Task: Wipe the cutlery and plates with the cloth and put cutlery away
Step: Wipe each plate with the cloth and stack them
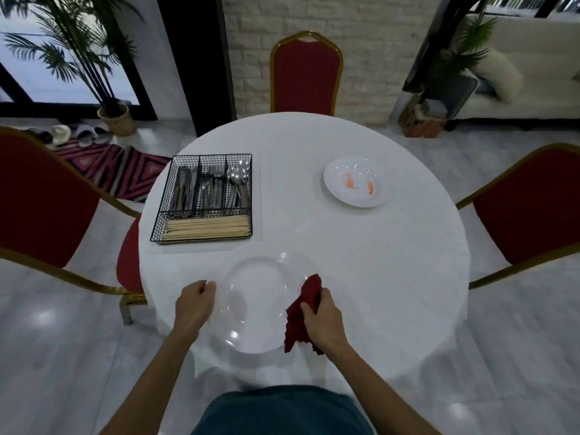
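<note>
At the table's (408, 277) near edge, the left hand (194, 304) pinches the clear plate's (254, 309) rim to steady it, while the right hand (323, 318) grips the red cloth (303, 312) for wiping.

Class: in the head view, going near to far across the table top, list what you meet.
Clear plate held between left hand and right hand with red cloth → wire cutlery basket → white plate.

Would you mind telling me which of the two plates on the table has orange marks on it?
The far plate, alone on the table's right side; the near plate between the hands looks plain.
</note>
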The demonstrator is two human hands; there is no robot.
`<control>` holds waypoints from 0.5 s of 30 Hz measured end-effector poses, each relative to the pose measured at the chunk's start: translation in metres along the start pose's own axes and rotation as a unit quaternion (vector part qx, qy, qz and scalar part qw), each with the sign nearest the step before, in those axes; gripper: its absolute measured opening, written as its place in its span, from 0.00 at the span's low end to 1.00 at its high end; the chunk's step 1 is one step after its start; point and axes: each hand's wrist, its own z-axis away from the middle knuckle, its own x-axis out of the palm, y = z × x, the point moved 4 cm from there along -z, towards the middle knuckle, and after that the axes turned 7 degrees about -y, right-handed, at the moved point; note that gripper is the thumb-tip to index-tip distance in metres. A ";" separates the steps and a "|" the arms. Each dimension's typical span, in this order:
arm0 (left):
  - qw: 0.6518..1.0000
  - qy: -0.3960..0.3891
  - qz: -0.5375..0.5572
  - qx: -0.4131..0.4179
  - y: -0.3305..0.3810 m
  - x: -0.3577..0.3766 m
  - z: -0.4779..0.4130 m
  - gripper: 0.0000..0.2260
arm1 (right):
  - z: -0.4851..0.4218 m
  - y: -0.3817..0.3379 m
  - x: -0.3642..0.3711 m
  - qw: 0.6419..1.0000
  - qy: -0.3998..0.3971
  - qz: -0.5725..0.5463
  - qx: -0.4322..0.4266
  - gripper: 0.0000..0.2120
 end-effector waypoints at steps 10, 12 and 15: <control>0.996 0.010 -0.079 0.037 0.012 0.009 -0.030 0.21 | -0.015 -0.003 -0.007 0.999 -0.012 0.028 -0.018 0.16; 0.996 -0.001 -0.089 0.024 0.008 0.013 -0.039 0.22 | -0.018 -0.007 -0.009 0.999 -0.014 0.024 -0.020 0.13; 0.996 -0.019 -0.085 0.008 0.009 0.023 -0.035 0.24 | -0.017 -0.011 -0.008 0.999 -0.023 -0.002 -0.026 0.11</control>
